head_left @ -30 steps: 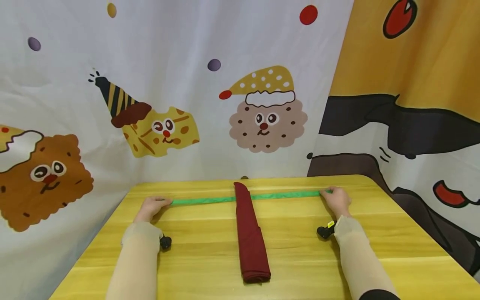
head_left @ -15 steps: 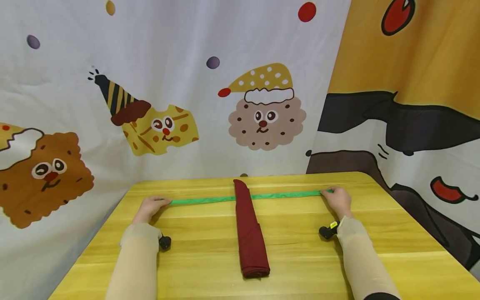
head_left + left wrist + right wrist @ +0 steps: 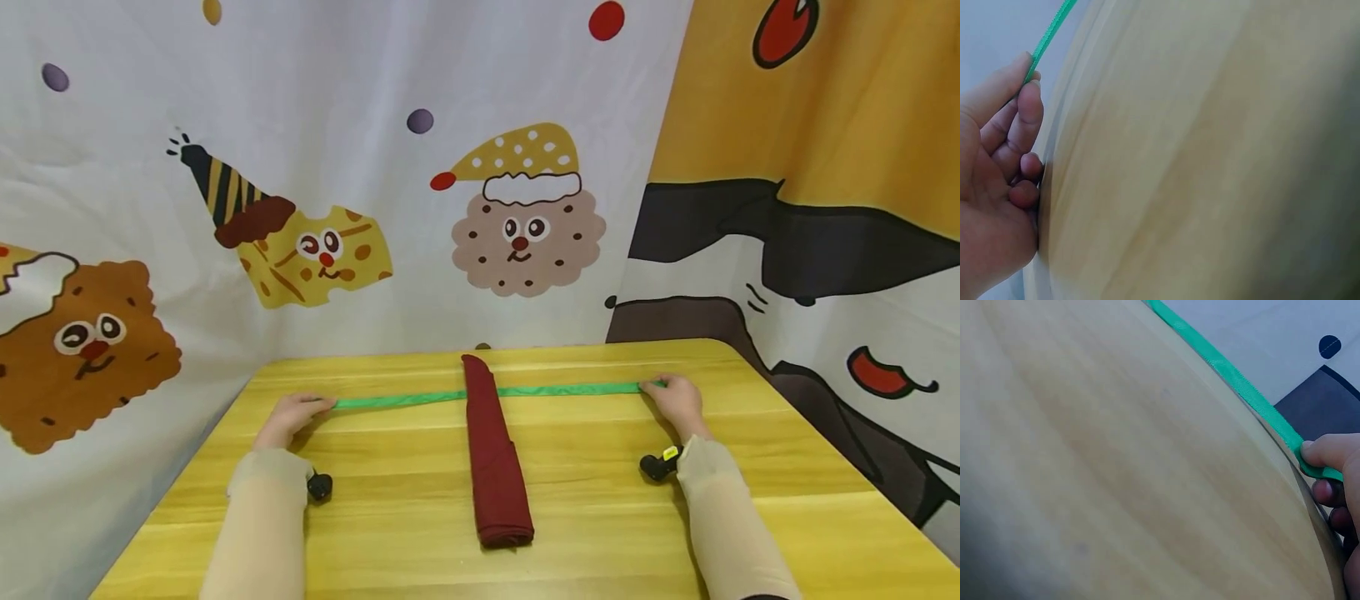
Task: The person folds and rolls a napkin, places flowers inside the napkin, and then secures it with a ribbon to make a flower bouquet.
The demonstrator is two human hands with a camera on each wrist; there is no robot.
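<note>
A green ribbon (image 3: 570, 390) is stretched crosswise near the far side of the table. My left hand (image 3: 291, 417) pinches its left end between thumb and fingertips; the left wrist view shows the ribbon (image 3: 1052, 34) leaving that pinch. At the other end my right hand (image 3: 677, 404) grips the ribbon, and in the right wrist view my thumb presses on the ribbon (image 3: 1238, 381). Between the hands lies a long, folded dark red cloth (image 3: 497, 467), narrower at its far end. The ribbon passes beneath the cloth, which hides its middle stretch.
The yellow wood-grain table (image 3: 390, 517) has rounded far corners. Behind it hangs a white curtain (image 3: 360, 67) printed with cartoon food. A small black device (image 3: 319, 487) sits at the left wrist, and another black device (image 3: 660, 463) at the right.
The head view has shifted slightly. Relative to the cloth, my right hand is a touch farther right. Both hands keep hold of the ribbon, and the cloth lies as before.
</note>
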